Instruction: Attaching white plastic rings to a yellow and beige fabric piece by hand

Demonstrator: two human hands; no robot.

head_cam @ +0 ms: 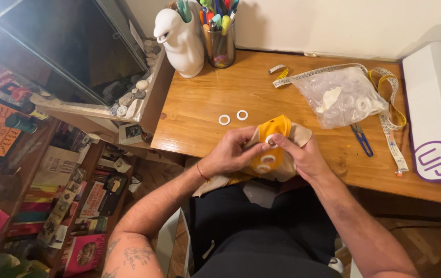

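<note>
Both hands meet at the near edge of the wooden table [292, 92], over the lap. The left hand [228, 154] grips the left side of a folded piece of yellow and beige fabric [278, 128], fingers curled narrow around its edge. The right hand [305, 154] holds the fabric's right side, its thumb and forefinger pinched close on a small white plastic ring [270, 139] seated on the yellow strip. The ring lies between the two hands, under the right fingertips; the right hand is the nearer one to it.

The yellow strip's long axis runs away from the body, from the wrists toward the far side of the table. Two more white rings [263, 163] sit lower on the same strip, toward the palms, roughly in line with the pinched one.

Beyond the left hand's knuckles, well apart, two loose white rings [233, 117] lie flat on the table. Farther out past the right hand: a clear plastic bag of white rings [341, 98], a yellow-and-white tape measure [393, 139] looped about it, and blue-handled snips [362, 139] just beside the bag. A white ceramic jug [179, 44] and a cup of pens [219, 44] stand at the far edge.
</note>
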